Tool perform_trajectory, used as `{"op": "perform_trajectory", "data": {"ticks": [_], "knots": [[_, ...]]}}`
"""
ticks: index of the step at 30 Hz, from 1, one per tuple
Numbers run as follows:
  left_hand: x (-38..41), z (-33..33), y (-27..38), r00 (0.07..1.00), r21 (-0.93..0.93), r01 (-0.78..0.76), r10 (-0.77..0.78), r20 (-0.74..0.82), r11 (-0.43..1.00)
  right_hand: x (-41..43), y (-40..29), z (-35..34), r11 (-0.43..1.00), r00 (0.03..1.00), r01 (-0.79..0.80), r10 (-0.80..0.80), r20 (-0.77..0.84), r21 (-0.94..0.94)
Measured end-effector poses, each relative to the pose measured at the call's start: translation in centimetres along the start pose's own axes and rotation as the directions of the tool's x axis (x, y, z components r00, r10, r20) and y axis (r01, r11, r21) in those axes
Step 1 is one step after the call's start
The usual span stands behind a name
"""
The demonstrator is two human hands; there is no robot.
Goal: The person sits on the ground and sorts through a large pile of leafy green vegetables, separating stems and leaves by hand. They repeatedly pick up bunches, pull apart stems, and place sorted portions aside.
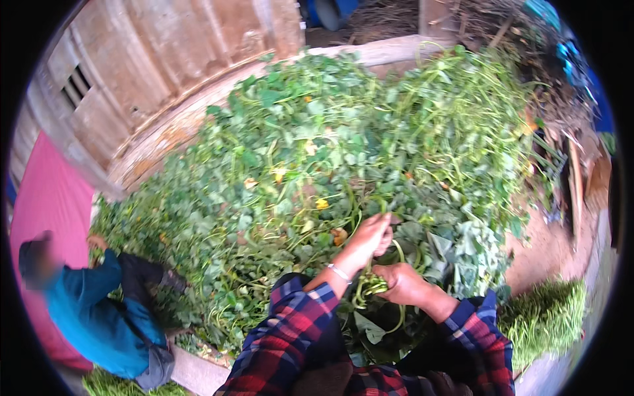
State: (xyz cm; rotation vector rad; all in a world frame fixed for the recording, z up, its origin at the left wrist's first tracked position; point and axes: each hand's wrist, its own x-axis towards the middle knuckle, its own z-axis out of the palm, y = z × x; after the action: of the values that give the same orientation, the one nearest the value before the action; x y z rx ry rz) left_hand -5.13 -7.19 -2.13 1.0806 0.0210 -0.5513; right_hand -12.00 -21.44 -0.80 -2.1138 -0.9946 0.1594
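A wide heap of leafy green vines with a few yellow-orange blossoms spreads over the ground before me. My right hand is closed around a small bunch of green stems, whose cut-looking ends show at its left side. Just above and to the left, my left hand has its fingers pinched on a vine stem at the heap's near part. One long stem curves between the two hands. A large leaf hangs below the right hand.
A person in a blue-green jacket sits at the left, one hand at the heap. Behind are wooden boards and a wooden beam. Bundled green stems lie at the lower right; dry sticks stand at the right. Pink cloth hangs at the left.
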Motion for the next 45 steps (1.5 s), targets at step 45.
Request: {"op": "perform_trajectory", "data": {"ticks": [45], "knots": [[1.0,20.2,21.0,0.431,0.660,-0.538,0.502,0.750,-0.524,-4.5,2.8,-2.9,0.945,0.944,-0.322,0.325,-0.062,0.050]]}}
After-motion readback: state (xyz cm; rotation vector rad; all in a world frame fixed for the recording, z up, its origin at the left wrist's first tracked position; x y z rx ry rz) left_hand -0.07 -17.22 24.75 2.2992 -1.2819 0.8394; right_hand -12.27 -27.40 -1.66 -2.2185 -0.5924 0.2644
